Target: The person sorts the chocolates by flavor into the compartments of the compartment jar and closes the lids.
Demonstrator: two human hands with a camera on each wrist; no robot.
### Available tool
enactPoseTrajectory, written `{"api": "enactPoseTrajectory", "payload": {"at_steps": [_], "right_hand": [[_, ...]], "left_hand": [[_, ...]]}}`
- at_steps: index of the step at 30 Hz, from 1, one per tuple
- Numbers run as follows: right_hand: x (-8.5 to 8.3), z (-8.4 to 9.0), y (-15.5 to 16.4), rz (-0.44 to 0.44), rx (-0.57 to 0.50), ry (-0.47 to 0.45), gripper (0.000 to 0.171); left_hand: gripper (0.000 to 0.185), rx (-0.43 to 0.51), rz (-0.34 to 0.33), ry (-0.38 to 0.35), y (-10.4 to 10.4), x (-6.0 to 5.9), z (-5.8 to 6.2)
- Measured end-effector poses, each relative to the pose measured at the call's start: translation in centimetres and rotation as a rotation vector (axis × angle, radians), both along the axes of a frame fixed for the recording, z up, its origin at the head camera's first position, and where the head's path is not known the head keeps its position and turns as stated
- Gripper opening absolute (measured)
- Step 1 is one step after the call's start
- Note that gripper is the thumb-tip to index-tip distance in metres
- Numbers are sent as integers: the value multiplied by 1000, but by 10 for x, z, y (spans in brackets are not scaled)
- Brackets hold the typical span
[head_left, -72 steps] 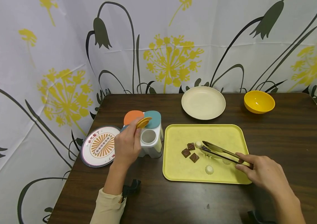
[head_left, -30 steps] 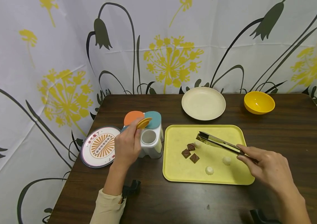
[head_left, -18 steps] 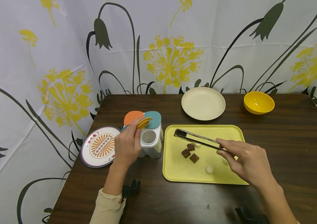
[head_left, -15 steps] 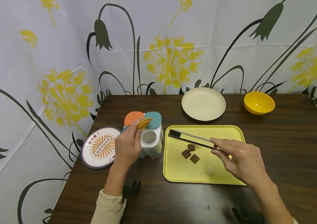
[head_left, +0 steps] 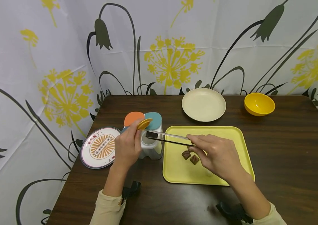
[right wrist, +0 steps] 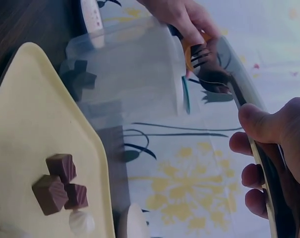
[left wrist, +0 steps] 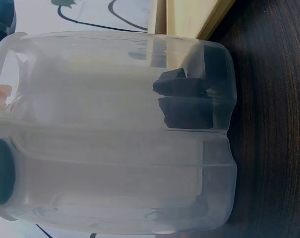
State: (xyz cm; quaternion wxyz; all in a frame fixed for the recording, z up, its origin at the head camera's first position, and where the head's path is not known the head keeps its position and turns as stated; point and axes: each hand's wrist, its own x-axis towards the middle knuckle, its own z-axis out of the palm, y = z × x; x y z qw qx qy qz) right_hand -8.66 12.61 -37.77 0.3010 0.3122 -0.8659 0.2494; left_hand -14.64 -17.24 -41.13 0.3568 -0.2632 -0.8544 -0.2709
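Observation:
My left hand (head_left: 126,145) pinches the raised yellow lid (head_left: 144,124) of a clear four-part canister (head_left: 153,151). Beneath that lid one compartment stands uncovered. My right hand (head_left: 216,153) grips metal tongs (head_left: 173,135), whose ends, one spoon-like and one forked in the right wrist view, hang over the uncovered compartment. A dark patch shows between the tong tips; I cannot tell whether it is a chocolate. Brown chocolates (right wrist: 49,194) lie on the yellow tray (head_left: 173,175), close to a white piece (right wrist: 82,222). Dark chunks (left wrist: 187,101) rest at the bottom of the canister.
A patterned plate (head_left: 88,150) stands left of the canister. Behind the tray are a cream plate (head_left: 204,104) and a yellow bowl (head_left: 259,104) at the back right. Orange (head_left: 133,118) and teal (head_left: 154,120) lids cover other compartments. A printed cloth (head_left: 170,31) hangs behind the table.
My right hand has lifted the tongs from among the chocolates and moved them left, off the tray to the canister's opening. The left hand keeps the yellow lid raised, in the same place.

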Motion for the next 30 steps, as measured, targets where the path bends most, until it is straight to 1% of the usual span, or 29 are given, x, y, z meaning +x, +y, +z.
{"api": "enactPoseTrajectory", "payload": {"at_steps": [4, 11, 18, 23, 30], "right_hand": [[-2, 0, -5, -2, 9, 5, 40], [-4, -2, -9, -7, 20, -12, 38], [-2, -3, -10, -19, 24, -49, 44], [-1, -3, -8, -30, 23, -54, 48], [2, -3, 0, -77, 43, -58, 54]], "left_hand": [[35, 4, -3, 1, 0, 0, 0], [35, 6, -1, 11, 0, -1, -1], [35, 6, -4, 0, 0, -1, -1], [35, 5, 1, -10, 0, -1, -1], [34, 5, 6, -10, 0, -1, -1]]}}
